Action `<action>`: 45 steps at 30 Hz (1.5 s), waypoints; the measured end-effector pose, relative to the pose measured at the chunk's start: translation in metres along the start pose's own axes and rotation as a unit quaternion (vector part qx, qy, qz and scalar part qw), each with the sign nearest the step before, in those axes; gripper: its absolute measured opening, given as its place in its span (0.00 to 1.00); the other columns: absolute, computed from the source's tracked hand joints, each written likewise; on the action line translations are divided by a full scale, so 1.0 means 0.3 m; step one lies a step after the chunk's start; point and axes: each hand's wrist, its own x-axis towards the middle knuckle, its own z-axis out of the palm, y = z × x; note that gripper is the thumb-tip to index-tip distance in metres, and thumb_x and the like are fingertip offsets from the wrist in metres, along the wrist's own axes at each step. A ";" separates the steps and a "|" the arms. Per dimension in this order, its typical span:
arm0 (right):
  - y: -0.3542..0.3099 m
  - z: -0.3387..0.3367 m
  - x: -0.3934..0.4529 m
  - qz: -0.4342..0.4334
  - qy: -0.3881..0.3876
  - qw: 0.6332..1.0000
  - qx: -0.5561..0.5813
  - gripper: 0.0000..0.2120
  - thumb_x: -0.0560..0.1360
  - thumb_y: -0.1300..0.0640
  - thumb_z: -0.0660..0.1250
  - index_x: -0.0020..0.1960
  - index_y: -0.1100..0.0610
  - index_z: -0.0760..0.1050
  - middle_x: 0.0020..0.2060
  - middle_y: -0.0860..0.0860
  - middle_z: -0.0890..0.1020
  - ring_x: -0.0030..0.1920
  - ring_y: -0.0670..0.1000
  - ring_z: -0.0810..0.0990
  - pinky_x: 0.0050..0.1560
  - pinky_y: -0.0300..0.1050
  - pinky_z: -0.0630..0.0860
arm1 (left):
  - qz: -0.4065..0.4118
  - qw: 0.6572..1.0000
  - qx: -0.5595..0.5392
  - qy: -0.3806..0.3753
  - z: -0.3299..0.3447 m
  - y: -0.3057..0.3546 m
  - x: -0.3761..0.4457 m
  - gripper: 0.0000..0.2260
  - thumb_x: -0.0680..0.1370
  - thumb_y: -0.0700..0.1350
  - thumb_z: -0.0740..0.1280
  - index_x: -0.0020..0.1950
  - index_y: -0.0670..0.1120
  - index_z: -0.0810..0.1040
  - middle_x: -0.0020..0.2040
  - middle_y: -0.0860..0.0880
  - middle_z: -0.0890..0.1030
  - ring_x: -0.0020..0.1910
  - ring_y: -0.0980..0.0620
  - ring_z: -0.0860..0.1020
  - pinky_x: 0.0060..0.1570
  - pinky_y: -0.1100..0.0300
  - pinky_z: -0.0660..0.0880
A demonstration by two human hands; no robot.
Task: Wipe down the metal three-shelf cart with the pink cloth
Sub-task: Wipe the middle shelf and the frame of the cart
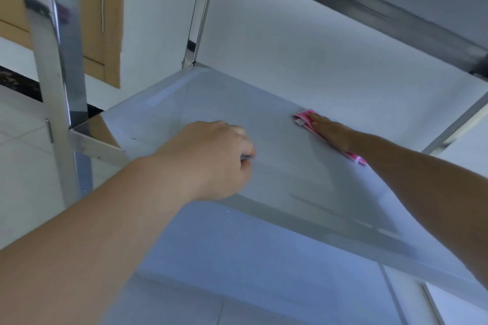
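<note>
The metal cart's middle shelf (264,103) fills the centre of the head view. A pink cloth (303,117) lies on it near the far right edge. My right hand (331,132) presses flat on the cloth with straight fingers, and pink shows at both ends of the hand. My left hand (214,155) rests on the left front part of the same shelf with its fingers curled into a fist; nothing shows in it. The bottom shelf (237,245) lies below and carries small water droplets. The top shelf's (383,8) underside crosses the upper right.
Shiny upright posts stand at the left front (58,74), the far corner (200,8) and the right (456,124). A wooden cabinet door (105,21) with a handle is behind the cart on the left. Pale floor tiles (21,166) surround the cart.
</note>
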 end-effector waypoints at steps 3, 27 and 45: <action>0.005 -0.013 0.063 -0.004 0.012 1.000 0.016 0.19 0.83 0.54 0.48 0.73 0.55 0.60 0.72 0.53 0.64 0.71 0.51 0.62 0.65 0.36 0.53 | 0.001 1.000 -0.002 0.005 0.004 0.001 0.000 0.12 0.74 0.49 0.56 0.52 0.54 0.78 0.52 0.59 0.77 0.52 0.54 0.73 0.51 0.54 0.72; -0.245 0.050 -0.121 -0.175 -0.058 0.982 -0.036 0.22 0.83 0.58 0.48 0.75 0.57 0.49 0.76 0.51 0.49 0.75 0.47 0.47 0.71 0.35 0.40 | -0.053 0.998 -0.030 0.033 -0.006 0.018 -0.007 0.16 0.74 0.50 0.53 0.53 0.58 0.78 0.56 0.60 0.78 0.55 0.53 0.76 0.54 0.54 0.73; -0.402 0.127 -0.563 -0.284 -0.020 0.958 -0.025 0.22 0.82 0.53 0.49 0.75 0.47 0.50 0.75 0.41 0.51 0.74 0.39 0.46 0.75 0.46 0.48 | -0.096 0.987 -0.092 0.087 -0.042 -0.015 -0.002 0.11 0.75 0.47 0.56 0.42 0.48 0.78 0.45 0.50 0.80 0.46 0.46 0.77 0.46 0.54 0.75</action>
